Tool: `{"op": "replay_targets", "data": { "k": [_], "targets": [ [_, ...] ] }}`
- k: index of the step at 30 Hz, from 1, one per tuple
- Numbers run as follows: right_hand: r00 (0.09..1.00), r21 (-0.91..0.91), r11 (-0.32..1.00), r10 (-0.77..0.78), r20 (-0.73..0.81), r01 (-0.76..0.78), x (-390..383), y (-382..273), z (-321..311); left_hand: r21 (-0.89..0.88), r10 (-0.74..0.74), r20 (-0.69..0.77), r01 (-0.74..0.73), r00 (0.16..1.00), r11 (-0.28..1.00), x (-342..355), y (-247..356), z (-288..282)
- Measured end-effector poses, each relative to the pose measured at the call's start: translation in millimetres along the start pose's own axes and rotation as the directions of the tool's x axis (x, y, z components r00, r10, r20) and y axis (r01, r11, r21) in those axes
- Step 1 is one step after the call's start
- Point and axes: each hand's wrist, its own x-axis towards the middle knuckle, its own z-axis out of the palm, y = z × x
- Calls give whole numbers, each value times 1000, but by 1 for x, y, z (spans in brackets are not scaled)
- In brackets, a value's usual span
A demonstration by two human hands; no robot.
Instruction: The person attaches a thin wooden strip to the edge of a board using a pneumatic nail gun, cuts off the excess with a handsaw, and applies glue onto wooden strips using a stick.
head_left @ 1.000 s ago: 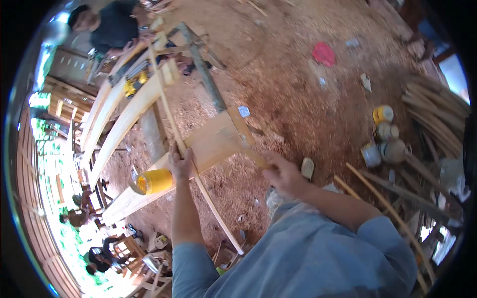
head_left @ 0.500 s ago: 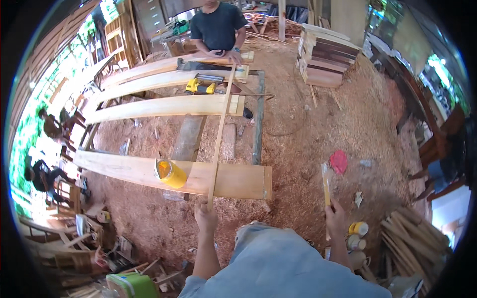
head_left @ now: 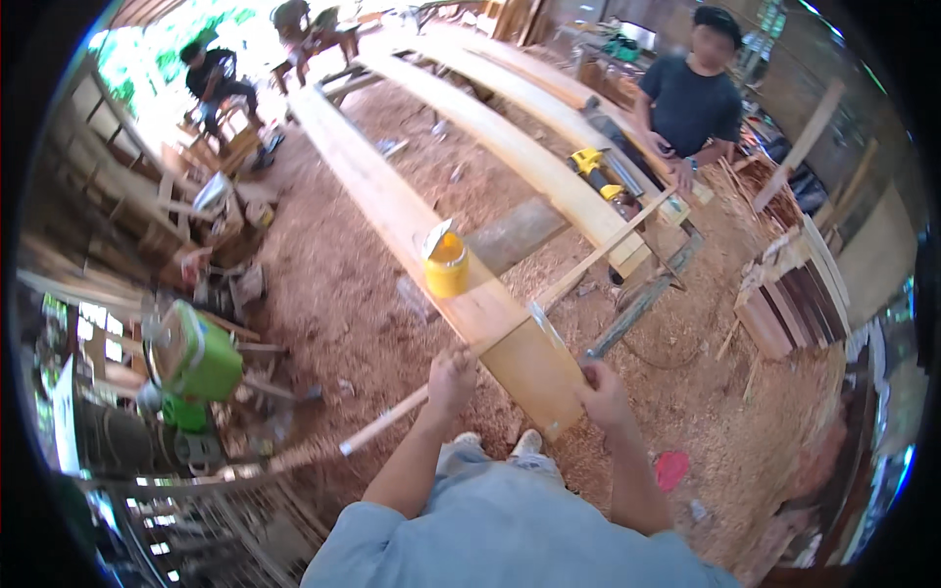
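My left hand point(head_left: 452, 380) is closed around a long thin wooden strip point(head_left: 384, 419). The strip crosses the near plank point(head_left: 377, 191) at an angle and reaches over toward a co-worker's hand point(head_left: 683, 176) at the far right. At the plank's right edge, near its close end, is my right hand point(head_left: 606, 394), its fingers closed. A narrow flat stick with a pale end point(head_left: 547, 325) lies along that edge and runs toward these fingers, which partly hide it. A yellow tub point(head_left: 447, 267) with orange contents stands on the plank, beyond my left hand.
More long planks point(head_left: 510, 147) lie beyond, one with a yellow power tool point(head_left: 594, 174). A co-worker point(head_left: 692, 93) stands behind them. Stacked boards point(head_left: 796, 294) are at right, a green container point(head_left: 201, 358) at left, a pink item point(head_left: 671, 469) on the ground.
The view has swung to the right, with me nearer the plank's end. My right hand has moved from the open side to the plank's edge. My left hand still holds the strip.
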Motion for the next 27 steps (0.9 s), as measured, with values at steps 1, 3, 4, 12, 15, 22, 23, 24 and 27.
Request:
{"op": "replay_targets", "data": {
  "k": [1,3,4,12,15,22,23,24,27],
  "targets": [
    [992,-55,997,-45,118,52,28,-20,-2,-103,-30,-188,11,982,995,3,11,-10],
    [974,-303,946,-50,219,117,63,-114,9,-173,-105,-373,41,922,984,-10,8,-26],
    [963,-387,895,-140,230,223,79,-136,12,-260,-133,-328,46,935,964,-19,10,-31],
    [787,-808,79,-300,539,584,200,-230,69,-292,-365,-334,274,869,917,-135,6,-83],
    [872,-871,36,-49,488,490,205,-258,125,-367,-526,-363,401,769,839,-173,-12,-96],
    [879,-876,-66,50,475,477,210,-244,157,-354,-471,-585,314,660,881,-188,-92,-142],
    [889,-888,34,-42,456,458,199,-249,145,-360,-469,-585,307,661,881,-191,-107,-148],
    [898,-889,136,-132,421,437,188,-251,132,-414,-521,-581,324,625,851,-193,-120,-154],
    [979,-931,304,-32,202,202,156,-244,95,-382,-510,-576,341,639,859,-195,-176,-162]
  ]
}}
